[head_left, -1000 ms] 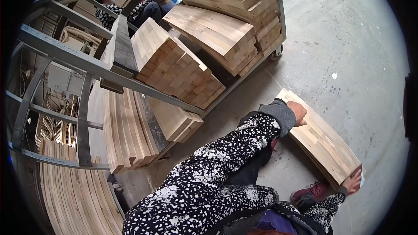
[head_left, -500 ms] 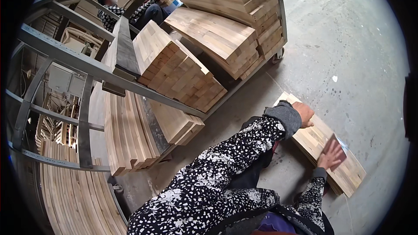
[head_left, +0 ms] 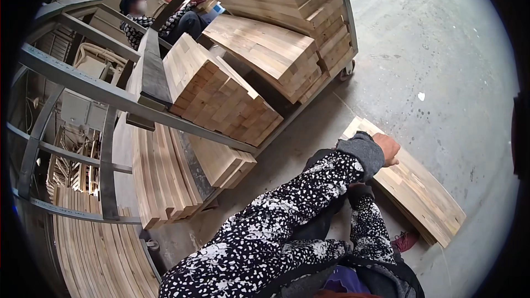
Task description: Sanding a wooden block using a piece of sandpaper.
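Wooden boards point(head_left: 221, 99) lie in the metal cart point(head_left: 80, 78). Your left hand point(head_left: 388, 150) is at the planks point(head_left: 425, 193); I can't tell how your fingers are.

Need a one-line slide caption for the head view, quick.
Left hand over a stack of laminated wood boards, near a metal cart loaded with timber.

left arm point(head_left: 276, 209) extended | left grip point(head_left: 388, 149) palm-down | right grip hidden
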{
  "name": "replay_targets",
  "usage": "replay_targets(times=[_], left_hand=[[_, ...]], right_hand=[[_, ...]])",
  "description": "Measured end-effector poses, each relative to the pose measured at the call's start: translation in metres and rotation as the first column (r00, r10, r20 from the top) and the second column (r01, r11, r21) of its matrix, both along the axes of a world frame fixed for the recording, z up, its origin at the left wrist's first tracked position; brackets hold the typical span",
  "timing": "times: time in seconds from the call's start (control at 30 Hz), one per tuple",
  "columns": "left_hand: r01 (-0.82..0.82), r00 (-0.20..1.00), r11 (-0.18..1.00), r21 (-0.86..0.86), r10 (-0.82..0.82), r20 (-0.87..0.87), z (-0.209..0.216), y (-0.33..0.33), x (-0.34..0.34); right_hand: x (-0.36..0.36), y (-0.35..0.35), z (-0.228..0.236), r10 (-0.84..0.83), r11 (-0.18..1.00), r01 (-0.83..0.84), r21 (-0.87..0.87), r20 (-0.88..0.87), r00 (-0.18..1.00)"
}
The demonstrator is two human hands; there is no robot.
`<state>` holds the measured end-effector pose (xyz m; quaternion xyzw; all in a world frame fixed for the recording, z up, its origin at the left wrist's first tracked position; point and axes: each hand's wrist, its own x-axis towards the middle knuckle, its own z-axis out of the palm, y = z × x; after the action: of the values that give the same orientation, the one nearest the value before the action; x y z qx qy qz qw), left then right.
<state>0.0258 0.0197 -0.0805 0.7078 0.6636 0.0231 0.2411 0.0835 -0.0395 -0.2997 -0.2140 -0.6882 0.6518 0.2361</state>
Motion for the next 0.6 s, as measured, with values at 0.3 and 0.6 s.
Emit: replay_targets(times=[0.3, 0.6], left_hand=[[-0.098, 0.995, 0.995, 0.020, 0.099, -0.018, 0.030, -0.009, -0.045], [-0.210, 0.978, 0.977, -0.034, 0.210, -0.004, 0.018, -0.017, -0.059]], right_hand=[[0.214, 0.075, 0.055, -0.618, 0.618, -0.162, 0.770, 0.602, 0.505], [0.377, 0.094, -0.003, -0.726, 0.594, 0.332, 0.733, 0.666, -0.171]])
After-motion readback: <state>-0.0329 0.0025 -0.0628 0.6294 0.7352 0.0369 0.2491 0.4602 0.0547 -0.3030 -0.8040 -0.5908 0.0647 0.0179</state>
